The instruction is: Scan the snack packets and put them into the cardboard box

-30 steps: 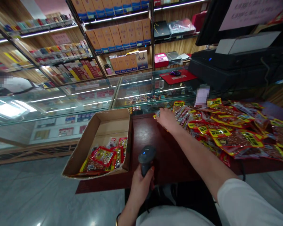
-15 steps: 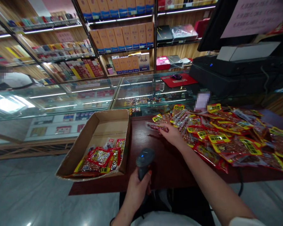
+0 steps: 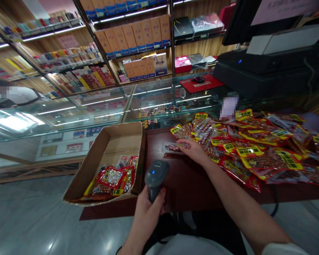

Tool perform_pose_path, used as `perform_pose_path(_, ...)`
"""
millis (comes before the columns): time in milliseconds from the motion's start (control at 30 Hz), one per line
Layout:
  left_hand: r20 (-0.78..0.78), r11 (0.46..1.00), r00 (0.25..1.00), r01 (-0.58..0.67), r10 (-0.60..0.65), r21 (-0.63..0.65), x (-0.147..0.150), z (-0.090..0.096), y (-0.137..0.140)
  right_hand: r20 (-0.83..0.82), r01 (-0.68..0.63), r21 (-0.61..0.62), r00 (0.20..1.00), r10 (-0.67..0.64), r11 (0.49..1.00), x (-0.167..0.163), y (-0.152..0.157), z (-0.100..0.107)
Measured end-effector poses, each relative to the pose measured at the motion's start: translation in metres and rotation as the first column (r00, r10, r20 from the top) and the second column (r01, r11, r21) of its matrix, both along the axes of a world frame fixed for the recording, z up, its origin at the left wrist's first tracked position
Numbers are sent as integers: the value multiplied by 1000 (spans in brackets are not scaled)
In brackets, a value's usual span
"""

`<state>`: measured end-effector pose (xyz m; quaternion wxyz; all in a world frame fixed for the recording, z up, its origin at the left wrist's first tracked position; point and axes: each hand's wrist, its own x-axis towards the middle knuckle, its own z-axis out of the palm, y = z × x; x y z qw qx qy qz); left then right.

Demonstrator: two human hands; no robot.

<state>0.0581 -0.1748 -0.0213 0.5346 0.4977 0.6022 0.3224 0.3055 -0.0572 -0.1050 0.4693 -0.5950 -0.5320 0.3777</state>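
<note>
My left hand [image 3: 148,213] is wrapped round the handle of a grey barcode scanner [image 3: 156,173], whose head shows a small blue light. Out over the dark red-brown tabletop [image 3: 179,191], my right hand [image 3: 193,150] pinches one end of a narrow clear snack packet [image 3: 172,147] with reddish-brown contents. Just right of that hand spreads a heap of red and yellow snack packets [image 3: 255,150]. On the left stands an open cardboard box [image 3: 123,140], with several red and yellow packets [image 3: 111,177] lying in its near end.
A glass display counter [image 3: 106,101] runs behind the table. On it are a red mouse pad [image 3: 212,84] with a black mouse [image 3: 198,79]. A dark monitor [image 3: 244,26] stands at upper right. Shelves of boxes [image 3: 138,35] line the back; a person [image 3: 21,94] is at far left.
My left hand has shifted the scanner slightly up and left, tipping its head more into view. The packet in my right hand now lies more level and shows its broad face.
</note>
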Motion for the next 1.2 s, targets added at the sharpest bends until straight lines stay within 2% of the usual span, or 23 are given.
perform_pose_path(100,3,1000,1000,-3,3,-10,1,-2,0,34,-54,43,998,53,998,0,-7,6)
perform_pose_path(400,-13,1000,1000,-22,22,18,-4,-3,-6,101,-45,123,994,32,991,5,-10,13)
perform_pose_path(700,-86,999,996,-27,29,22,-12,6,-10,137,-65,97,989,51,993,5,-11,11)
perform_pose_path(900,-110,999,994,26,-23,23,-17,10,-14,114,-80,76,991,71,994,4,-10,10)
perform_pose_path(1200,-74,999,996,40,-40,-2,-19,4,-13,144,-104,70,985,93,992,2,-10,6)
